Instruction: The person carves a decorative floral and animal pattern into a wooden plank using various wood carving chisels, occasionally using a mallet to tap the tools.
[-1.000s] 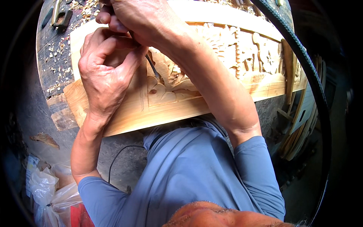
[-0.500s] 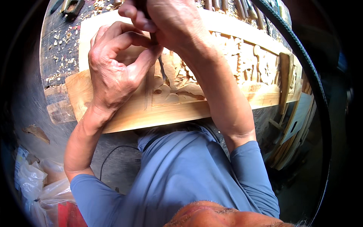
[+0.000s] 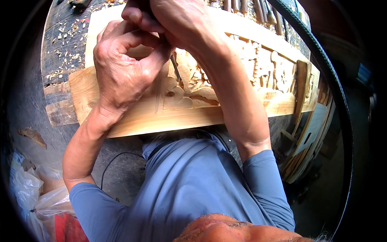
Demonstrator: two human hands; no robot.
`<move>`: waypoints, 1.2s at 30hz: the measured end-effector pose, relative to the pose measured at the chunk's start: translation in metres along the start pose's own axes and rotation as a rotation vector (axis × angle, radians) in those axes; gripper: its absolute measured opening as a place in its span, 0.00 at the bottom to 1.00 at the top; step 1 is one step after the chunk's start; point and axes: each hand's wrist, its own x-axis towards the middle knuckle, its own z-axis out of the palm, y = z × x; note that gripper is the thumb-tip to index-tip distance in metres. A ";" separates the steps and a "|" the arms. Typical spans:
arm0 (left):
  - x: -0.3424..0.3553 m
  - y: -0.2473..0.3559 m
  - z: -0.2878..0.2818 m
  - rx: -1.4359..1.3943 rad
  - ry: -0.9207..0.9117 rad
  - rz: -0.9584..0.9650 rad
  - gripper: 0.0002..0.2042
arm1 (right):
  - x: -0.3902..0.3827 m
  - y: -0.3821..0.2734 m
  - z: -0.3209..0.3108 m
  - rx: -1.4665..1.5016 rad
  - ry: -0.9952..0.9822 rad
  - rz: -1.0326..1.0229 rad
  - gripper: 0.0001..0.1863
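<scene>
We've got the chisel [image 3: 175, 71] w/ both hands: right hand [image 3: 177, 20] grips up top, left hand [image 3: 123, 66] curls round lower down. Long axis runs steep, tip pointing down-right into the carved wood panel [image 3: 242, 68], which lies left-right across the counter [image 3: 60, 44].

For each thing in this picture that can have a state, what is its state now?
left hand: curled around the chisel, resting on the panel.
right hand: closed on the chisel's upper end.
chisel: tilted, tip on the carving.
wooden panel: flat, partly carved.
wood chips: scattered on the bench.
</scene>
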 end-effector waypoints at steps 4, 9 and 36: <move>0.001 -0.001 0.001 0.079 -0.019 0.038 0.06 | -0.001 0.002 -0.006 -0.092 0.078 0.056 0.25; 0.002 0.000 0.000 0.078 -0.040 0.045 0.06 | -0.004 0.003 -0.002 -0.098 0.118 -0.007 0.25; 0.003 0.002 0.003 -0.056 -0.156 -0.034 0.04 | -0.024 -0.009 -0.023 0.139 0.122 -0.176 0.28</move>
